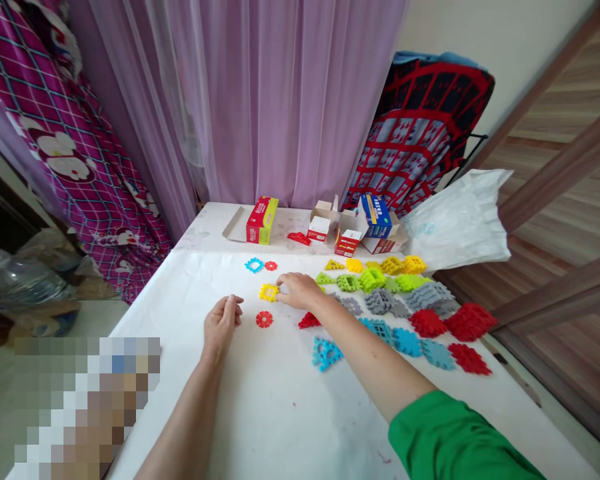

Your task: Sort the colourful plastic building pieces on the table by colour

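Observation:
My right hand (299,291) reaches across the white table, its fingertips pinching the right edge of a yellow square interlocking piece (268,293) with a hole in its middle. To its left, my left hand (222,321) rests over the table, fingers curled in and apparently holding nothing. Just beyond the yellow piece lie a blue notched ring-shaped piece (255,265) and a small red round piece (271,266). Nearer to me is a red flower-like disc (265,320). Partly behind my right forearm sits a red triangular piece (309,321).
Rows of coloured pieces stretch along the right side: yellow (393,266), green (373,279), grey (379,301), blue (407,341) and red (471,322). Small cardboard boxes, including a red and yellow one (262,221) and a blue one (375,215), stand behind, near a white plastic bag (460,220).

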{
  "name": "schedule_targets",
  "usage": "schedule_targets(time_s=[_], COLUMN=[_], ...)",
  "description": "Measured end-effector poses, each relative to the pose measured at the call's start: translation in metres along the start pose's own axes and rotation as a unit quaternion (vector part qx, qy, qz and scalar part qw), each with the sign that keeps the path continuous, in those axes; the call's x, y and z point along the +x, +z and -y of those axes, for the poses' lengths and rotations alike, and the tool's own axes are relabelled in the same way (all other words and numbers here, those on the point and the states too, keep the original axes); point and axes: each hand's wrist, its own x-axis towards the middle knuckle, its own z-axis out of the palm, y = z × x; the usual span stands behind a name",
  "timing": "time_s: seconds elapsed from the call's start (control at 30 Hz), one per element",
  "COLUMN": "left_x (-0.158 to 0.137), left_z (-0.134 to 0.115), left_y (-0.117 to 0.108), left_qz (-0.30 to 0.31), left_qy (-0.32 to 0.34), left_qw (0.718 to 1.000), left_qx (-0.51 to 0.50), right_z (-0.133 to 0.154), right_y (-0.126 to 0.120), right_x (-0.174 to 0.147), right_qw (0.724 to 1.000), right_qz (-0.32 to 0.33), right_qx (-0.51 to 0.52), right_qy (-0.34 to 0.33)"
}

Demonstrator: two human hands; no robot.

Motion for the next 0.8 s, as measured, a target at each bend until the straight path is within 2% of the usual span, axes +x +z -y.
schedule_targets(time_s=[0.23, 0.57, 0.7, 0.8], left_x=[0.0, 0.0, 0.001, 0.002], left_z=[0.0, -0.004, -0.002, 0.0], left_y=[0.0, -0.001, -0.003, -0.005], left_qz=[-0.001, 0.004, 0.003, 0.005], left_qy=[-0.009, -0.028, -0.044, -0.045], left_qw=[1.0, 0.999, 0.999, 0.999], left_qx=[0.01, 0.02, 0.015, 0.024], right_z=[0.022, 0.017, 0.003, -0.027], right_y=[0.007, -0.004, -0.023, -0.043], right_x=[0.014, 0.019, 0.005, -0.017], right_qw=[0.997, 0.992, 0.992, 0.994], right_qz=[0.046, 0.095, 0.073, 0.016], right_qx=[-0.059, -0.079, -0.093, -0.092], right_qy=[0.035, 0.011, -0.037, -0.059])
